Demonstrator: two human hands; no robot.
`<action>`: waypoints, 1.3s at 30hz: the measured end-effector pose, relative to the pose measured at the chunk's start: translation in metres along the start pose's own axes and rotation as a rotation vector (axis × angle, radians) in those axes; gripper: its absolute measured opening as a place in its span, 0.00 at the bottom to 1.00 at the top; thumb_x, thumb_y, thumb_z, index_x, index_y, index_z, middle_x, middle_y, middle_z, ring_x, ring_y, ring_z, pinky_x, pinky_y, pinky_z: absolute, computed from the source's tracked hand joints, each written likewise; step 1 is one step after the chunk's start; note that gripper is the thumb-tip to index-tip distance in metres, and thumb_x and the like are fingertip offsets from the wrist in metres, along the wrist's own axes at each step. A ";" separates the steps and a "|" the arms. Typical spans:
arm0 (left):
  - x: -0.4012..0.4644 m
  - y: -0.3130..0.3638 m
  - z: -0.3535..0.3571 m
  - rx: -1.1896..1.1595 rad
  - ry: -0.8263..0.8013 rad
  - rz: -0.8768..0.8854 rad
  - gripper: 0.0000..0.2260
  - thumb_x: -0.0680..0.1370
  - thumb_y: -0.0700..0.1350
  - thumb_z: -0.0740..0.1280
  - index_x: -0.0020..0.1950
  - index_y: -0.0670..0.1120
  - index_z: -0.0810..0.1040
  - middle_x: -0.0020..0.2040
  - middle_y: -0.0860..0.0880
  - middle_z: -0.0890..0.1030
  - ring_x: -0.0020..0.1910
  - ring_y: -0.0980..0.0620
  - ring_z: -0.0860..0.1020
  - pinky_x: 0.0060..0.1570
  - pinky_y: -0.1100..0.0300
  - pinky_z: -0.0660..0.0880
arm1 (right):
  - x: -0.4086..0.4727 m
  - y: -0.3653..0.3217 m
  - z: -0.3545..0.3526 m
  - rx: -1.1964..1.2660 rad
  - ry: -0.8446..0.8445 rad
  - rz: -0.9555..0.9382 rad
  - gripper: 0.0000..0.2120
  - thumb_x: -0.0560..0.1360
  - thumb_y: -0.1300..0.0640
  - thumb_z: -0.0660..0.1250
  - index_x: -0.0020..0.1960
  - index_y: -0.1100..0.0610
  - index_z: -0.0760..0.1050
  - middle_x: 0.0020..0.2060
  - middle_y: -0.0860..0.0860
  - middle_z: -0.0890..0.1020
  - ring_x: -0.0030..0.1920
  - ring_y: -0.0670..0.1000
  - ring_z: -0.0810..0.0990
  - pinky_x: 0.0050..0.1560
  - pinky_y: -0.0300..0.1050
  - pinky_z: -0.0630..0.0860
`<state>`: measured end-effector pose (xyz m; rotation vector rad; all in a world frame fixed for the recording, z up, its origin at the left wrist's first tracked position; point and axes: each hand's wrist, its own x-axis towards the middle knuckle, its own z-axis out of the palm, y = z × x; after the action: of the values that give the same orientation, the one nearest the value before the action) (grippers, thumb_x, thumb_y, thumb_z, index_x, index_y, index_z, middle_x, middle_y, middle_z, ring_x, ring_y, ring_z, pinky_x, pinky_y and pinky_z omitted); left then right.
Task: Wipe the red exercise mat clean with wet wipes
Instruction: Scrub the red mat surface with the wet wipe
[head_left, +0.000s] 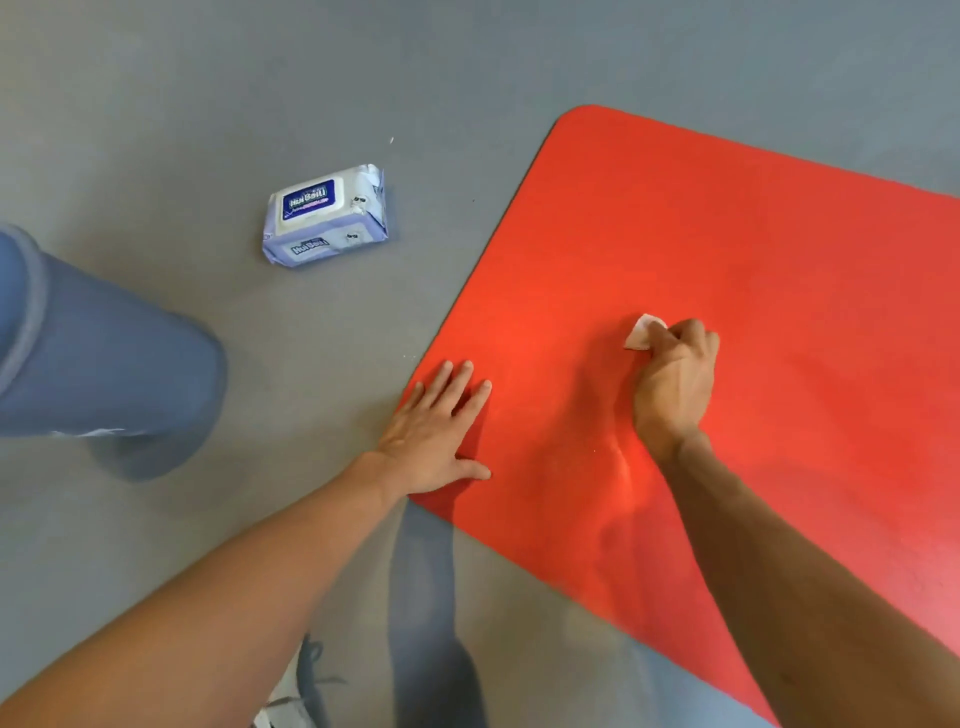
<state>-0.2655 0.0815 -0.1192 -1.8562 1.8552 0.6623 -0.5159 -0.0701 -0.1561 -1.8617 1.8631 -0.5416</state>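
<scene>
White wipe (642, 332) mostly hidden inside right hand (675, 384) grip

Both forearms bare, reaching fwd. Left hand (434, 441) flat, palm down, fingers straight & slightly spread, pointing approx 1 o'clock, thumb out toward 3. Right hand (675, 387) at 3 o'clock of left, well apart, knuckles up, fingers curled tight, pinching sth white.

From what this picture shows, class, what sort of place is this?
Probably a gym or exercise room: a red exercise mat lies flat on a plain grey floor, with a pack of wet wipes beside it for cleaning.
</scene>
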 end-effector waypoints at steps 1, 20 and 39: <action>0.000 -0.002 -0.006 0.006 -0.043 0.015 0.57 0.72 0.72 0.71 0.85 0.53 0.36 0.83 0.47 0.30 0.82 0.45 0.31 0.82 0.43 0.42 | -0.001 -0.010 0.006 0.010 0.018 0.033 0.19 0.72 0.71 0.59 0.54 0.56 0.82 0.48 0.52 0.73 0.53 0.57 0.68 0.45 0.45 0.67; -0.001 -0.010 -0.001 -0.031 0.022 0.034 0.68 0.63 0.68 0.80 0.84 0.54 0.33 0.82 0.51 0.27 0.81 0.49 0.28 0.82 0.49 0.40 | -0.071 -0.065 0.047 0.015 -0.042 -0.270 0.19 0.77 0.68 0.59 0.63 0.53 0.77 0.45 0.46 0.68 0.47 0.52 0.64 0.46 0.43 0.67; -0.008 -0.042 0.021 -0.145 0.243 0.173 0.66 0.63 0.76 0.73 0.85 0.44 0.42 0.85 0.53 0.36 0.82 0.56 0.33 0.79 0.53 0.58 | -0.099 -0.091 0.073 0.083 -0.230 -0.770 0.18 0.79 0.57 0.58 0.63 0.54 0.82 0.50 0.48 0.78 0.47 0.51 0.69 0.51 0.45 0.69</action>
<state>-0.2237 0.1013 -0.1324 -1.9554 2.1957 0.6703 -0.4005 0.0302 -0.1610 -2.4311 0.9194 -0.5933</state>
